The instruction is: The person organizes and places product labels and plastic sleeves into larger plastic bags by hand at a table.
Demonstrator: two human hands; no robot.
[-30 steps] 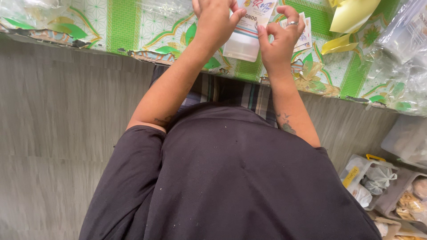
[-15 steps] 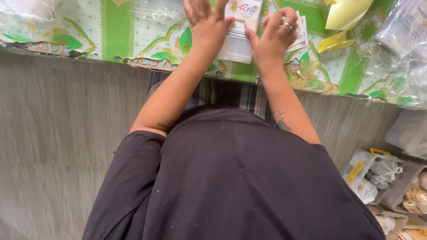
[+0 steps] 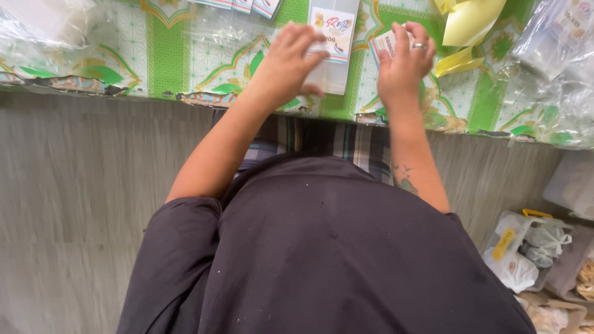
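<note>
Left hand [image 3: 288, 65] grips the lower left corner of a clear packet [image 3: 331, 46] with a printed label, fingers pinched shut on its edge. The packet lies flat on the green patterned surface [image 3: 167, 62]. Right hand [image 3: 405, 62], ring on one finger, sits just right of the packet, fingers curled closed on a small printed card [image 3: 385, 43]. Yellow paper strips [image 3: 467, 28] lie further right of the packet, crumpled clear bags [image 3: 550, 55] beyond them. White tied bags [image 3: 526, 247] sit on the floor, well below and right.
</note>
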